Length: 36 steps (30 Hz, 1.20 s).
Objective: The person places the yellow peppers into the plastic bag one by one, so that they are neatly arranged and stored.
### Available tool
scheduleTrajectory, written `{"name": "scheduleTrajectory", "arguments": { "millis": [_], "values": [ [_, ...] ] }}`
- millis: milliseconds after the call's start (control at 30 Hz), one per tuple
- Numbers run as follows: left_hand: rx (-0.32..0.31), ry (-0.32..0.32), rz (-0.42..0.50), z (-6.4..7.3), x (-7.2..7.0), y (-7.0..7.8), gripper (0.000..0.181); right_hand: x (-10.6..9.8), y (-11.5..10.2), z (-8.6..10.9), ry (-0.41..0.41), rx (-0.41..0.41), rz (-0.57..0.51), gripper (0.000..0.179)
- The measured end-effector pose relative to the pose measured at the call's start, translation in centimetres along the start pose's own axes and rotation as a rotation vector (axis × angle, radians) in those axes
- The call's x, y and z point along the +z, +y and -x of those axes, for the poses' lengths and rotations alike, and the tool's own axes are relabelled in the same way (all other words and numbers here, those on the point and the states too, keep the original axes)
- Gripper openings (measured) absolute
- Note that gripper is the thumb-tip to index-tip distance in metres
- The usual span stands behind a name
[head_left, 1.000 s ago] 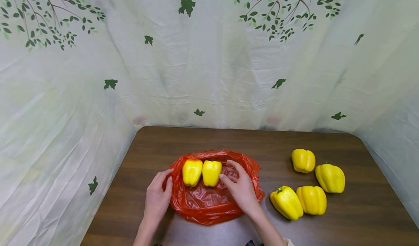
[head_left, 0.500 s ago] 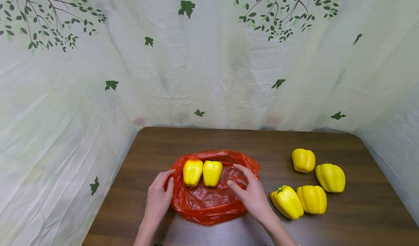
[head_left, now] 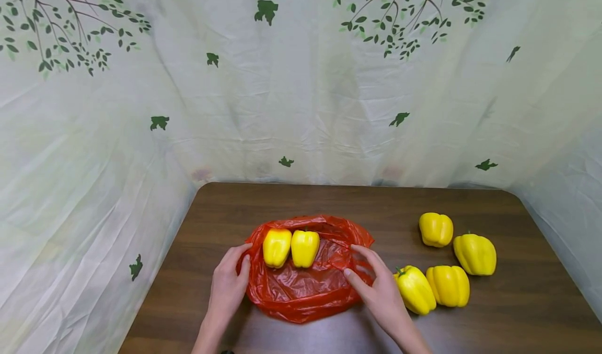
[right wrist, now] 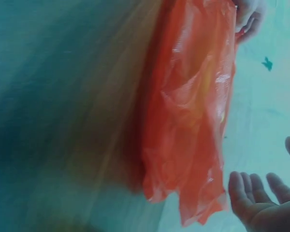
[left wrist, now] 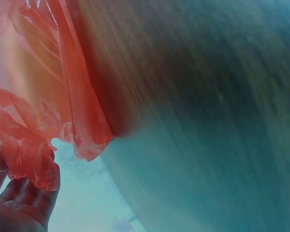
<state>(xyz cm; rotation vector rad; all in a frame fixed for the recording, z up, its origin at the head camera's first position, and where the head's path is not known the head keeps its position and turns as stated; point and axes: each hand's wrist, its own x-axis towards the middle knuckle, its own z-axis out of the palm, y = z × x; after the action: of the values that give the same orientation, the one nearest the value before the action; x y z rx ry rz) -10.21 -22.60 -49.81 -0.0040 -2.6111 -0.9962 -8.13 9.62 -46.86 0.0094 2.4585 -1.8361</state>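
Observation:
A red plastic bag (head_left: 301, 307) lies on the table with its mouth spread wide. Two yellow bell peppers, a left one (head_left: 276, 248) and a right one (head_left: 304, 249), sit side by side inside, toward the back. My left hand (head_left: 228, 283) pinches the bag's left rim between thumb and fingers; the left wrist view shows the film (left wrist: 31, 159) bunched at the fingertips. Over the bag's right side, my right hand (head_left: 383, 294) has its thumb and fingers spread apart. In the right wrist view those fingers (right wrist: 256, 193) are extended beside the bag's edge, holding nothing.
Several more yellow bell peppers lie to the right of the bag; the nearest pepper (head_left: 416, 291) is partly behind my right hand. The brown wooden table (head_left: 226, 202) ends at a pale curtain (head_left: 310, 108) printed with leaves.
My right hand has moved right, from beside the right-hand pepper in the bag to the bag's right rim. My left hand keeps its grip, and the peppers have stayed put.

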Motion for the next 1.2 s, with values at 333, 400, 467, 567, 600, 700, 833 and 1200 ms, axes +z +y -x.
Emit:
{"name": "scheduleTrajectory", "arguments": {
  "millis": [333,400,467,567,600,700,833,1200],
  "values": [
    [-0.013,-0.011,0.000,0.1,0.0,-0.1,0.030,-1.6,1.8,1.1,0.061,-0.095,-0.020,0.048],
    [-0.012,-0.009,0.002,0.0,0.0,-0.1,0.030,-2.1,2.1,1.2,0.073,-0.104,0.001,0.048],
    [-0.012,-0.007,0.005,0.0,0.0,0.0,0.029,-2.6,2.4,1.4,0.083,-0.091,0.016,0.048],
    [-0.007,-0.001,0.007,0.0,0.0,0.0,0.029,-3.2,2.8,1.6,0.094,-0.069,0.043,0.048],
    [-0.006,0.002,0.009,0.0,0.0,0.0,0.029,-3.3,2.9,1.7,0.099,-0.062,0.054,0.048],
    [-0.005,0.006,0.010,0.0,0.1,-0.1,0.029,-3.7,3.3,1.9,0.123,-0.058,0.077,0.048],
    [-0.005,0.008,0.002,0.0,0.1,-0.1,0.029,-4.0,3.9,2.0,0.174,-0.079,0.120,0.047],
    [-0.007,0.004,0.008,0.0,0.2,-0.2,0.029,-4.4,4.3,2.6,0.227,-0.116,0.081,0.051]
  ]
}}
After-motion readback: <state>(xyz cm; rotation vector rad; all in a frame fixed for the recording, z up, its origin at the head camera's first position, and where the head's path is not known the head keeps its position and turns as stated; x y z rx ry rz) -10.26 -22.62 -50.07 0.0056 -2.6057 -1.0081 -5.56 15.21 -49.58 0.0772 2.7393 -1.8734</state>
